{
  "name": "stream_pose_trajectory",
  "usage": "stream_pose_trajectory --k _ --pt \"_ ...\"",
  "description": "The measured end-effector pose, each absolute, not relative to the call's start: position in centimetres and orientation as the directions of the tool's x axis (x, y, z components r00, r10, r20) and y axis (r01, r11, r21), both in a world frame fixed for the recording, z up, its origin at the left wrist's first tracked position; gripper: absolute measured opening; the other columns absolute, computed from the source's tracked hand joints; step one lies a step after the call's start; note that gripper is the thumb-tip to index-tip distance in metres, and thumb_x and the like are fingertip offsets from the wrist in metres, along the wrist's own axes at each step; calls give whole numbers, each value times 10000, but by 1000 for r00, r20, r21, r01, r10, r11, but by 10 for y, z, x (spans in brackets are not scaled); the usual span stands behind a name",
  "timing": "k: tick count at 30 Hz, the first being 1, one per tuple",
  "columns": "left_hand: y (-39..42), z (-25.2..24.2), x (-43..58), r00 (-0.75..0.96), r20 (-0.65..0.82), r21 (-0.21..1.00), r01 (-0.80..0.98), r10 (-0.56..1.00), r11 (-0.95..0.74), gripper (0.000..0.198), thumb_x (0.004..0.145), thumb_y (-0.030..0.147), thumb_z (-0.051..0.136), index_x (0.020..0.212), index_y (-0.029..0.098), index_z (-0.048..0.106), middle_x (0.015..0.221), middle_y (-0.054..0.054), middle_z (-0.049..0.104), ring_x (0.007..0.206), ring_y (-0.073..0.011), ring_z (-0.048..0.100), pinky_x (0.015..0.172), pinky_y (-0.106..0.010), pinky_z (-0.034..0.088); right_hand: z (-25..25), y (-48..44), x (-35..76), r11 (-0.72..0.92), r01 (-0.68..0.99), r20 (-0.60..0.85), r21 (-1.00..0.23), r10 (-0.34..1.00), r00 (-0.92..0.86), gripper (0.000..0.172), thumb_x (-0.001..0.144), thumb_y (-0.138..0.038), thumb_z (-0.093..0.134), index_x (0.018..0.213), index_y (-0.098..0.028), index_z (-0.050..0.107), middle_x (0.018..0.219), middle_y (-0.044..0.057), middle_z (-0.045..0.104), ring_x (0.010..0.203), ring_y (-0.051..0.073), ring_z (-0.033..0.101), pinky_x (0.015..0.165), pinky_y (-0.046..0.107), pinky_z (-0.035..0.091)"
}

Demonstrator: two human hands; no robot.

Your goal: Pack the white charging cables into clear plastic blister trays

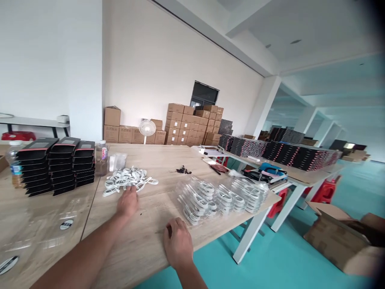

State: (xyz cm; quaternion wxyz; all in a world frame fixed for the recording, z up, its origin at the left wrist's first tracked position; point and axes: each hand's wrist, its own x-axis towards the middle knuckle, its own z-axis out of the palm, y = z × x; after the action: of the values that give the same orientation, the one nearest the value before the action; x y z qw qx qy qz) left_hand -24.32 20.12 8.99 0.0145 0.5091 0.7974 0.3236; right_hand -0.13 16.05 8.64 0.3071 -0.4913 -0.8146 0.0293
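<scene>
My left hand (pixel 128 202) reaches to the near edge of a loose pile of white cables (pixel 128 179); its fingertips touch or nearly touch the cables, and whether they grip one is hidden. Curled on the wooden table (pixel 144 237), my right hand (pixel 178 242) has its fingers bent, and what they hold, if anything, cannot be made out. Just beyond and to the right of it lie clear plastic packs with coiled white cables (pixel 222 196), in several stacks. Small black pieces (pixel 183 170) form a little heap between the cable pile and the packs.
Stacks of black trays (pixel 63 164) stand at the left between two bottles, one of them with a pink label (pixel 102 158). Clear plastic sheets (pixel 57 224) lie at the near left. Behind are a white fan (pixel 147 128) and cartons (pixel 180 124); an open carton (pixel 339 237) sits right.
</scene>
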Motion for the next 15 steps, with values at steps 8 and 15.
stream_pose_trajectory --k 8,15 --pt "203 89 -238 -481 302 533 801 823 273 131 880 282 599 903 168 660 1061 -101 674 1037 -273 610 946 -464 445 82 161 -3 470 787 431 -399 854 -292 199 839 -74 513 822 -225 642 944 73 668 913 254 608 790 340 437" --pt "137 103 -220 -539 351 726 673 766 141 394 948 407 326 651 226 510 679 -36 591 711 -229 604 652 -316 472 94 161 -1 458 658 372 -598 886 -278 158 824 -116 529 769 -190 658 913 101 656 957 282 570 845 373 407"
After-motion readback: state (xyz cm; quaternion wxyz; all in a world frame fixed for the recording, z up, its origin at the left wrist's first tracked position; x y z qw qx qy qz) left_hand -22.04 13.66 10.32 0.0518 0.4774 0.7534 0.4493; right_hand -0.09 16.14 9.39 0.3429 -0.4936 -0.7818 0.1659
